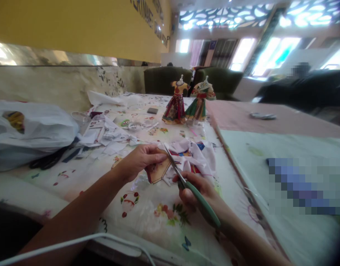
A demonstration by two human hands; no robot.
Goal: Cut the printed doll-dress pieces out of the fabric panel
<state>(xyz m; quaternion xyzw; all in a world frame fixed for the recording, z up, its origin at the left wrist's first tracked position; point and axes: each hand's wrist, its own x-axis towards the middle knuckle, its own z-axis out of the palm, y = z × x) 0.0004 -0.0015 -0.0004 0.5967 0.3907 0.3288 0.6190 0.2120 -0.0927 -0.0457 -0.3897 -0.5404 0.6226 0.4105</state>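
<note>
My left hand (140, 159) pinches a small patterned piece of fabric (158, 171) just above the table. In my right hand (197, 192) is a pair of green-handled scissors (186, 183), whose blades point up and away with the tips at the fabric's upper edge. A crumpled white printed cloth (197, 155) lies right behind the blades. The table wears a floral tablecloth (147, 214).
Two small mannequins in colourful dresses (175, 103) (201, 101) stand at the far end. A white plastic bag (28, 129), black scissors (48, 160) and paper scraps (106, 135) lie at left. A pink and white board (269, 140) covers the right side. A white cable (75, 242) crosses the near edge.
</note>
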